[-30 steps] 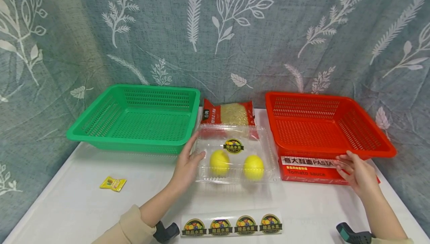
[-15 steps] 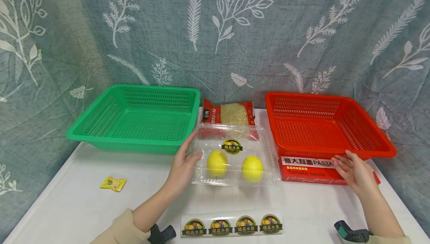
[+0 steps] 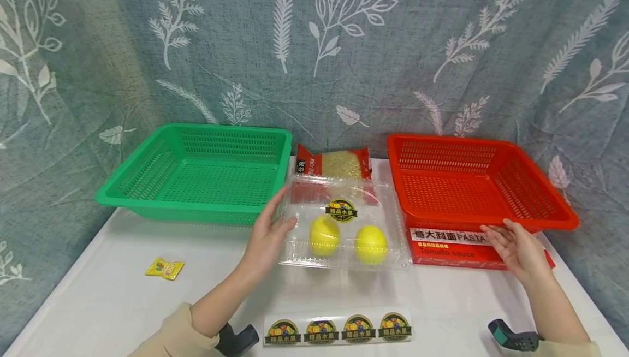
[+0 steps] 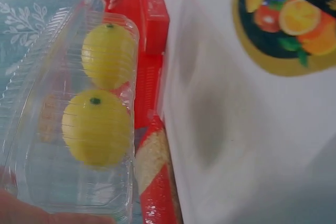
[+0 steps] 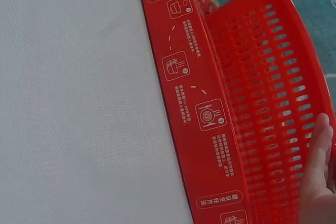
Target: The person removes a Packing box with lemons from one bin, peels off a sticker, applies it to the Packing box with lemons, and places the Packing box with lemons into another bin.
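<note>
My left hand (image 3: 267, 235) grips the left side of a clear plastic clamshell box (image 3: 300, 226), thumb on the near side. Inside lie two yellow, lemon-like fruits (image 4: 100, 127), and a round fruit sticker (image 3: 341, 210) is on the lid. In the left wrist view the box hangs above the white table, its lid closed. My right hand (image 3: 523, 249) is at the front rim of the red basket (image 3: 444, 190), fingers loosely bent at the rim. Just below it, a red pasta box (image 5: 191, 98) lies along the basket's front.
A green basket (image 3: 221, 182) stands at the back left. Behind the clamshell box lies a red-and-clear bag of pasta (image 3: 339, 164). A sticker strip (image 3: 339, 328) lies near the front edge, and a small yellow packet (image 3: 164, 268) at the left.
The clamshell box has risen slightly in my left hand and tilted a little, its fruits shifting inside. My right hand has drifted slightly left along the red basket's rim.
</note>
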Demonstrator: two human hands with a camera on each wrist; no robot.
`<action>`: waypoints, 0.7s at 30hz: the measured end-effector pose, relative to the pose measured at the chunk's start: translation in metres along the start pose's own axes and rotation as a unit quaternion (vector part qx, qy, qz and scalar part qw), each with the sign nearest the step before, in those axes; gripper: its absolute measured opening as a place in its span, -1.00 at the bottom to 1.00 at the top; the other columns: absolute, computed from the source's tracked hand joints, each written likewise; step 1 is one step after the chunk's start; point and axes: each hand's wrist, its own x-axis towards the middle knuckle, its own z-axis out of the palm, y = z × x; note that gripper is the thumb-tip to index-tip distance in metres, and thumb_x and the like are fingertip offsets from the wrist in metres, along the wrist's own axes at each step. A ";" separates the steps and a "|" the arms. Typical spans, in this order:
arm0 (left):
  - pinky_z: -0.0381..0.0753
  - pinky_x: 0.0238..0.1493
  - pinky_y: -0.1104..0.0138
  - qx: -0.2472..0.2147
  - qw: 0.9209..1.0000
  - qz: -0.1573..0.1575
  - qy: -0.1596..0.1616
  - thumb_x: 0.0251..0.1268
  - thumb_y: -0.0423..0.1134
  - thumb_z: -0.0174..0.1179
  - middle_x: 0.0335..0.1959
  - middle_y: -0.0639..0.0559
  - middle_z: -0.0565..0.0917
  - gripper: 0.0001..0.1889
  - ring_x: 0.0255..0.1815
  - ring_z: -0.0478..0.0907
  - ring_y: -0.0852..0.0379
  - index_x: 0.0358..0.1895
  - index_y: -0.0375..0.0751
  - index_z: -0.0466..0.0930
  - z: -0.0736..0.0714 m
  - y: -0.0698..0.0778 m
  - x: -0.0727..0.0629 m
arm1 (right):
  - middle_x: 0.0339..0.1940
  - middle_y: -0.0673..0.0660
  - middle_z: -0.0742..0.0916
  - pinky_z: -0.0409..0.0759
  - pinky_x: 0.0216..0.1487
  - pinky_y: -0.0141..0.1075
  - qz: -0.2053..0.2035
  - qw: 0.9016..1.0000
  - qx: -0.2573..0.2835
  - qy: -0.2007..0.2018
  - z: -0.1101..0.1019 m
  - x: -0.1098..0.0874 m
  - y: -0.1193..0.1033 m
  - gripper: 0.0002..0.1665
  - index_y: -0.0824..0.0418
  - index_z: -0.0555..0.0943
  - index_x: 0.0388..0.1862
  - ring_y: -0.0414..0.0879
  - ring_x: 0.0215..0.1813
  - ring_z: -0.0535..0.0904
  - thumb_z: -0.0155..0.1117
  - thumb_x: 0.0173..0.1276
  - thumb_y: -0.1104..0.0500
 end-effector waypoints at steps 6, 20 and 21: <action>0.25 0.23 0.05 -0.016 1.000 0.001 0.003 0.27 -0.44 0.00 0.42 -0.06 0.05 -0.38 0.35 0.10 -0.11 0.39 -0.10 0.09 0.002 0.006 0.000 | -0.32 0.12 0.69 0.57 -0.10 -0.27 0.002 1.000 -0.011 -0.006 0.000 0.000 0.000 -0.83 0.11 0.39 -0.15 0.01 -0.22 0.67 0.10 0.34 0.11; 0.26 0.24 0.09 -0.036 0.999 -0.008 0.000 0.26 -0.44 0.00 0.40 -0.02 0.10 -0.39 0.39 0.00 -0.01 0.38 -0.07 0.13 0.010 0.019 0.011 | -0.29 0.11 0.70 0.55 -0.07 -0.25 -0.002 1.000 -0.020 -0.011 0.000 0.001 0.001 -0.79 0.09 0.37 -0.11 0.01 -0.21 0.67 0.12 0.34 0.11; 0.25 0.24 0.10 -0.037 0.999 -0.005 -0.001 0.25 -0.45 0.00 0.40 -0.01 0.09 -0.39 0.40 -0.01 0.00 0.38 -0.08 0.13 0.010 0.020 0.011 | -0.29 0.11 0.70 0.55 -0.06 -0.25 -0.002 1.000 -0.018 -0.010 0.001 0.001 0.001 -0.79 0.09 0.37 -0.10 0.01 -0.21 0.67 0.12 0.33 0.11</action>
